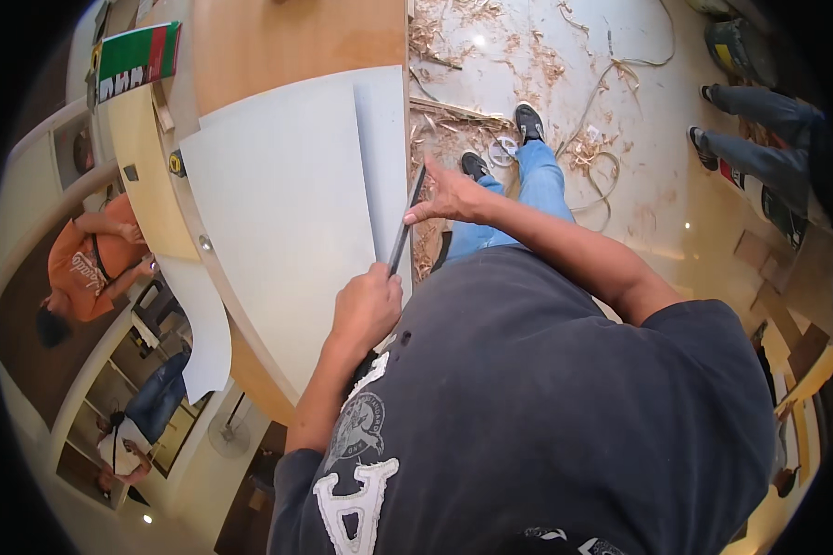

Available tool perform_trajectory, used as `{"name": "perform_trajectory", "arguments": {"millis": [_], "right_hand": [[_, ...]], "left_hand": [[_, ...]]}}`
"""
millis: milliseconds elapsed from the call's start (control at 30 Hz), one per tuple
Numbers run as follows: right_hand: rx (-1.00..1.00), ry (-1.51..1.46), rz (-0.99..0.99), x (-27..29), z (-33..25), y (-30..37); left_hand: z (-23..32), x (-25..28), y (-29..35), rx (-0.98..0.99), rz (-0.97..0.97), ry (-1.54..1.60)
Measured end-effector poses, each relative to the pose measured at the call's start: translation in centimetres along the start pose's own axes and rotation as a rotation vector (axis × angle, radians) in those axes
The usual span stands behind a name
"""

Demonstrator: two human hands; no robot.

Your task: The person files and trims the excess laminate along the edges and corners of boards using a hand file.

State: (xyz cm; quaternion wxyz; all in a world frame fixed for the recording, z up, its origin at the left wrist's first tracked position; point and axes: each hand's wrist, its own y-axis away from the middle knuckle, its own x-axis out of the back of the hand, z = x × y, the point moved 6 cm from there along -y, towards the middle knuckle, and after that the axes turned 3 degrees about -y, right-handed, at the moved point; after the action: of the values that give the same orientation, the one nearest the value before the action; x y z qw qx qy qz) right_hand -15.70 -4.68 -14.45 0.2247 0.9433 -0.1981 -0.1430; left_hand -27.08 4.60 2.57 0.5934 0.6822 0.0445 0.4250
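we see one dark bar (401, 246): left hand (368, 303) gripping its six-o'clock end, right hand (451, 194) pinching it near twelve; two shoes (529, 122) at one o'clock.

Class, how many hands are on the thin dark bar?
2. The left hand grips the near end of the thin dark bar; the right hand holds its far end. Some fingers are hidden.

Beyond the grip and to its right spreads a pale, glossy floor (657, 120), strewn with wood shavings (430, 37) and catching small bright reflections; a cable (639, 63) winds across it. Ahead-left of the grip is a tan tabletop (296, 32). Lower left of it shows a fan (230, 433), with a bright light (147, 519) farther out. Brown panels (757, 248) show far right.
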Motion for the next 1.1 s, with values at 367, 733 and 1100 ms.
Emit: {"name": "perform_trajectory", "arguments": {"millis": [367,733,1100], "right_hand": [[0.044,0.090,0.045,-2.1,8.6,-3.0],[0.008,0.036,-0.113,-4.7,11.1,-1.6],[-0.031,-0.128,-0.114,-6.3,10.1,-0.8]], "left_hand": [[-0.9,-4.3,-2.6,-0.039,0.023,-0.085],[-3.2,-8.0,-3.1,-0.042,-0.058,-0.075],[-4.5,-8.6,-0.5,-0.047,0.024,-0.033]]}}
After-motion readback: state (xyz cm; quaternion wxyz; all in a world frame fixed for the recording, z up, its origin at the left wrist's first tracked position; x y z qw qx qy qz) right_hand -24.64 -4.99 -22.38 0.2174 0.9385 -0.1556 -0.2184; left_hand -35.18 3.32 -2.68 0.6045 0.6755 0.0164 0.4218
